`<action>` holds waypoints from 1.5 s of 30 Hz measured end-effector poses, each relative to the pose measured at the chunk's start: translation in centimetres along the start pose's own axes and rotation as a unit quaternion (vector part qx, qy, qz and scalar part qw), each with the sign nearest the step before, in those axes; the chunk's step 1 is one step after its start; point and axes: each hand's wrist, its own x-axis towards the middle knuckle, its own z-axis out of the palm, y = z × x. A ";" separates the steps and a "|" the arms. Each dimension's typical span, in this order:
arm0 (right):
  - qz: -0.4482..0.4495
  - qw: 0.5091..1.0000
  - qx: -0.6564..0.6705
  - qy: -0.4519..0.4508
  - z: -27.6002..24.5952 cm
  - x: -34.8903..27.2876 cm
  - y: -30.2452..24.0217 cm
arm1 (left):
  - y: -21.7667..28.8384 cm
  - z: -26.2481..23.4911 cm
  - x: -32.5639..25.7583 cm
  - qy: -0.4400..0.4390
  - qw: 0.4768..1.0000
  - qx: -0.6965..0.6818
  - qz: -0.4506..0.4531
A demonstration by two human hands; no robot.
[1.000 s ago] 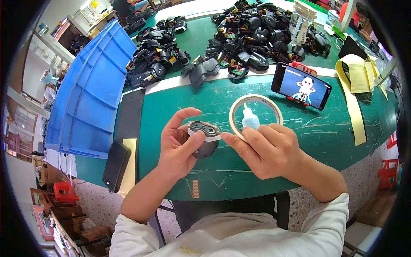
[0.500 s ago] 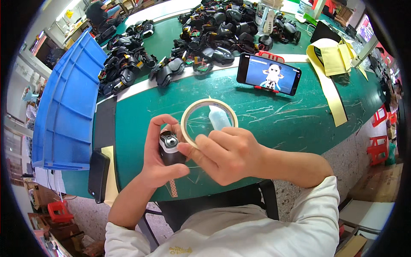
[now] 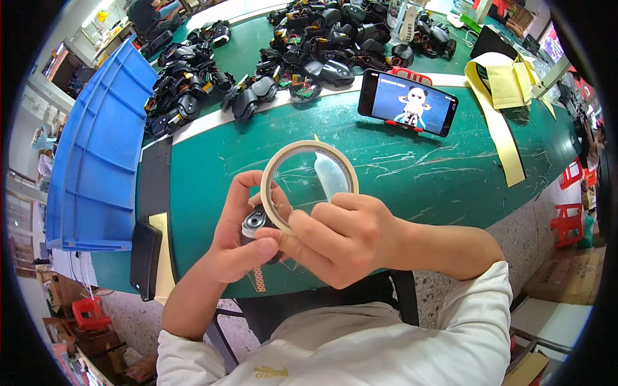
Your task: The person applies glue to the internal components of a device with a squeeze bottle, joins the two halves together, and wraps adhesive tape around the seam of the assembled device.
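Cream tape roll (image 3: 302,146), grey-and-black device (image 3: 255,220), green tabletop (image 3: 206,170), blue crate (image 3: 106,145), yellow paper strip (image 3: 505,153), white shirt (image 3: 360,347)

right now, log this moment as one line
left hand: holds dark device | right hand: holds tape roll | phone: propped on red stand

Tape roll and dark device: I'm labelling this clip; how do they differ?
The tape roll is a pale, open ring; the dark device is compact, with a grey end. The right hand grips the tape roll, the left hand the dark device. Both are hand-held.
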 end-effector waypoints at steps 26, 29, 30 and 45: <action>0.004 0.997 -0.081 -0.001 1.2 -0.5 0.1 | -1.6 -1.5 0.6 0.125 0.990 0.057 0.020; 0.017 0.995 -0.089 -0.038 0.9 -0.5 0.4 | -1.4 -0.7 0.6 0.155 0.987 0.032 0.036; 0.026 0.993 -0.088 -0.075 0.8 -0.4 0.4 | -1.5 -0.7 0.4 0.158 0.986 0.031 0.048; 0.005 0.992 -0.114 -0.061 -0.7 0.0 1.2 | -1.4 -0.5 0.2 0.102 0.982 0.113 0.110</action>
